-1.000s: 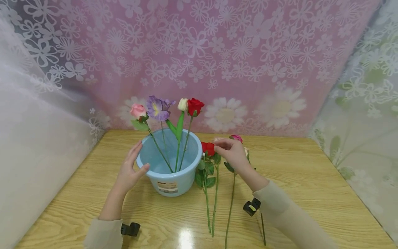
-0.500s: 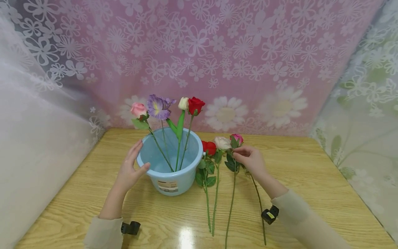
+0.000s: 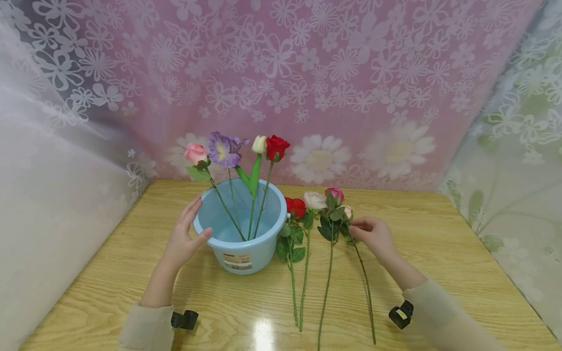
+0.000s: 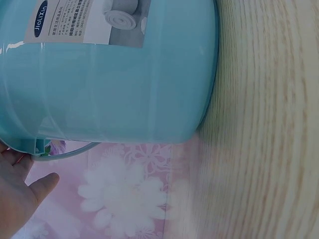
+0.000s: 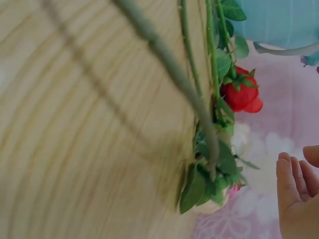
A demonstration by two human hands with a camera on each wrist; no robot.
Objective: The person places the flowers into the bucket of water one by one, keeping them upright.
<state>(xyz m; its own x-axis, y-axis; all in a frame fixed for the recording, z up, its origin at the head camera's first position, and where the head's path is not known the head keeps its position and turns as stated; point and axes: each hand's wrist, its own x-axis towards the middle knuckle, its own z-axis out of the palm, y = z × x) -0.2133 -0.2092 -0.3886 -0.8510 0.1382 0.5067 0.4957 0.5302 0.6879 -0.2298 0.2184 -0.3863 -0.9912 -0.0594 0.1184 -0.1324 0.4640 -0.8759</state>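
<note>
- The peach rose (image 3: 348, 211) is lying on the table (image 3: 439, 234), its long axis running from the bloom at the far end toward the person.
- The right hand (image 3: 375, 241), the nearer, is hovering just right of the leaves, thumb and fingertips slightly parted; contact is remaining unclear.
- The left hand (image 3: 184, 241) is resting on the rim of the blue bucket (image 3: 267, 251), thumb and fingers spread.
- Other roses (image 3: 295, 207) are lying between bucket and peach rose.
</note>
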